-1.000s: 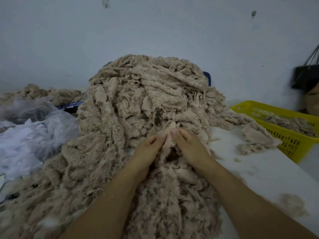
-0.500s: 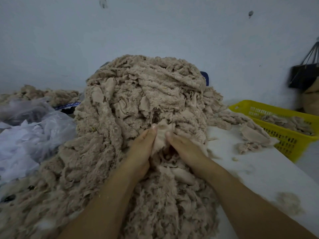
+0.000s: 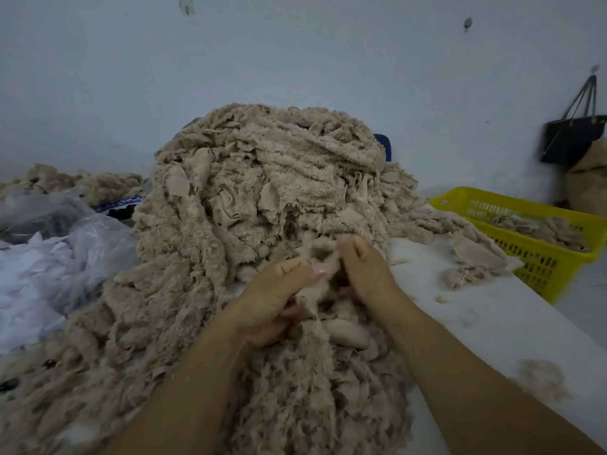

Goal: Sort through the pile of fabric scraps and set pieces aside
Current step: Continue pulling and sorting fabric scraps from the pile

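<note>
Beige scrap in left hand, right hand — white table beside pile

I see bare table right of the pile, bounded by the basket; bags crowd the left.

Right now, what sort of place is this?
Probably a textile or garment workshop: a big pile of beige fabric scraps covers a white table, with a yellow basket holding more scraps beside it.

Fuzzy matt cloth scraps, yellow plastic basket
</note>
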Demonstrator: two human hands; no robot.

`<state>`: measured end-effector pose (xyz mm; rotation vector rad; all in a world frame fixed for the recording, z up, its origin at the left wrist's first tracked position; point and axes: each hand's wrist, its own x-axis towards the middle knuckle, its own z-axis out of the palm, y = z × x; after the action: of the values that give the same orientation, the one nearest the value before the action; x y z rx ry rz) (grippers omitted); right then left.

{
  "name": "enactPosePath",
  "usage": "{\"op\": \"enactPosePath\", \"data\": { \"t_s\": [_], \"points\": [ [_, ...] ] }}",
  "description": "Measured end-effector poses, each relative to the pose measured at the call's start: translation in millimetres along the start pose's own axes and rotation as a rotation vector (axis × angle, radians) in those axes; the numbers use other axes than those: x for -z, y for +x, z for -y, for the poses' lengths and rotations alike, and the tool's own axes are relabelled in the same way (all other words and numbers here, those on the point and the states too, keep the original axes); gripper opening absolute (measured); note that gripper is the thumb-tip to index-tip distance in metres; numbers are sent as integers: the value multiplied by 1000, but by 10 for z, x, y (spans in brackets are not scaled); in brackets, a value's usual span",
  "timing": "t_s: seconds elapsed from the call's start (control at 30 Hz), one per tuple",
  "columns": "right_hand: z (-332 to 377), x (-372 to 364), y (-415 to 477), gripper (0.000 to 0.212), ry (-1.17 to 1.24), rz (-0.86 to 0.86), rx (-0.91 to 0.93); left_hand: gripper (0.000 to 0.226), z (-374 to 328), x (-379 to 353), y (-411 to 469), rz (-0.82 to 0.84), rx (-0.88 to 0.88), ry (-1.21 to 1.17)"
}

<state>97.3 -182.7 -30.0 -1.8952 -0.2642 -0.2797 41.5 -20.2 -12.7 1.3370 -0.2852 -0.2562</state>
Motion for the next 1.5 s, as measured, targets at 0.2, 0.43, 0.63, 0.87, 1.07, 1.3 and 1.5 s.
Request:
{"op": "enactPosePath", "data": {
  "t_s": [0.2, 0.43, 0.63, 0.87, 1.07, 1.3, 1.5],
  "points": [
    [68, 134, -60, 34, 150, -93, -2, 31, 40, 246, 179, -574, 8, -57],
    [204, -232, -275, 32, -29, 262, 356, 58, 43, 240, 158, -554, 117, 235],
    [181, -376, -309, 32, -174, 494, 452, 21, 32, 185, 168, -408, 173, -11],
    [36, -255, -167, 27, 71, 254, 126, 33, 72, 211, 210, -448, 94, -250],
    [-50, -263, -118, 42, -138, 365, 44, 30, 87, 187, 224, -478, 87, -308],
    [-1, -85, -92, 51, -153, 274, 128, 30, 2, 352, 291, -651, 48, -673],
    [-31, -142, -156, 58, -136, 483, 118, 42, -41, 305, 215, -498, 97, -793]
  ]
}}
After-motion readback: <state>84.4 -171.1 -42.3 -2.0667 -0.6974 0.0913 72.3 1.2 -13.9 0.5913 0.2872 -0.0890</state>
